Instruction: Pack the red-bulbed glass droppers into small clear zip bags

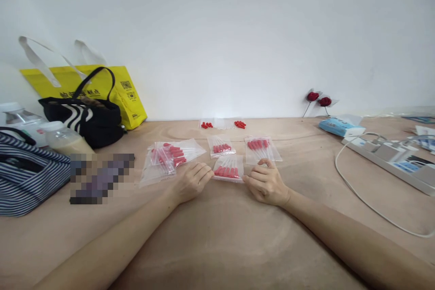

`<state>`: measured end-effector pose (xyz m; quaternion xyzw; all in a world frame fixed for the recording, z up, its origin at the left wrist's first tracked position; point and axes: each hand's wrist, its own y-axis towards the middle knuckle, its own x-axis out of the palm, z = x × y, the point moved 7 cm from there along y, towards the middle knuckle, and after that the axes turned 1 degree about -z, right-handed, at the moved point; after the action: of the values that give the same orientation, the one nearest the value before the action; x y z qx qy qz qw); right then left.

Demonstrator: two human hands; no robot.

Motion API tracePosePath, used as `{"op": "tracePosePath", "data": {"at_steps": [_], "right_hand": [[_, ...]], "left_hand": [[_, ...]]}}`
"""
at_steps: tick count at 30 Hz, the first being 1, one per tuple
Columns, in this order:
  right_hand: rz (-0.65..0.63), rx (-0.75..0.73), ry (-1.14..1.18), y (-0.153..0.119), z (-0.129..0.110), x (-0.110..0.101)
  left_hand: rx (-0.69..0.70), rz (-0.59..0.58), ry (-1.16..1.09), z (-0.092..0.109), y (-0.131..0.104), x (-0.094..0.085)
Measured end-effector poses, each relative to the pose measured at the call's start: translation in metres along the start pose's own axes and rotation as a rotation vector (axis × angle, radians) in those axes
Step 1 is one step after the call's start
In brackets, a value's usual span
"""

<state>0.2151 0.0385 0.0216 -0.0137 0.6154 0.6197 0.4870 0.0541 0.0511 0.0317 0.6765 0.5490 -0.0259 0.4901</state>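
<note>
While both hands rest at the near edge of one small clear bag, the scene reads from left to right as follows, every place given relative to that bag.

Far left of the bag: a striped pouch (27, 176), two capped bottles (63, 138) behind it, a black bag with white stripes (86, 120) and a yellow tote (118, 88) against the wall.

Just left of the bag: a loose pile of filled bags (168, 156), each holding red-tipped pieces, overlapping one another.

Left hand (190, 181): fingers curled, tips pressing on the bag's left edge; it seems to pinch the plastic rather than lie open, though the thumb is hidden.

Bag in hand (228, 170): flat on the wooden table (217, 235), between the two hands, with a row of red-tipped pieces inside.

Behind the bag: one more filled bag (221, 146); farther back, by the wall, a few loose red pieces (239, 124) and what looks like empty clear plastic.

Right hand (267, 183): fingers bent, tips touching the bag's right corner; a light pinch, as far as I can tell.

Right of the bag: another filled bag (261, 148), just beyond the right hand.

Far right of the bag: two red cloth roses (318, 99) by the wall, a blue packet (338, 126), a power strip (390, 156) with a white cable (360, 190).

Progress, as a judgement: several bags are already filled and laid out; the loose pieces at the back suggest a small amount left, and the bag between the hands looks filled and at the closing stage.
</note>
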Motion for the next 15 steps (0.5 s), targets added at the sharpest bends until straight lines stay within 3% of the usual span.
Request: {"op": "tracePosePath", "data": {"at_steps": [3, 6, 10, 15], "right_hand": [[0.011, 0.099, -0.007, -0.011, 0.020, -0.009], [0.007, 0.294, 0.091, -0.022, 0.047, -0.012], [0.047, 0.606, 0.541, -0.032, 0.068, -0.001], [0.126, 0.964, 1.135, -0.041, 0.079, 0.028]], "left_hand": [[-0.061, 0.014, 0.021, -0.015, -0.014, -0.009], [-0.165, -0.019, -0.050, -0.026, -0.024, -0.012], [-0.247, -0.105, -0.211, -0.022, -0.021, 0.001], [-0.438, -0.203, -0.272, -0.024, -0.011, 0.033]]}}
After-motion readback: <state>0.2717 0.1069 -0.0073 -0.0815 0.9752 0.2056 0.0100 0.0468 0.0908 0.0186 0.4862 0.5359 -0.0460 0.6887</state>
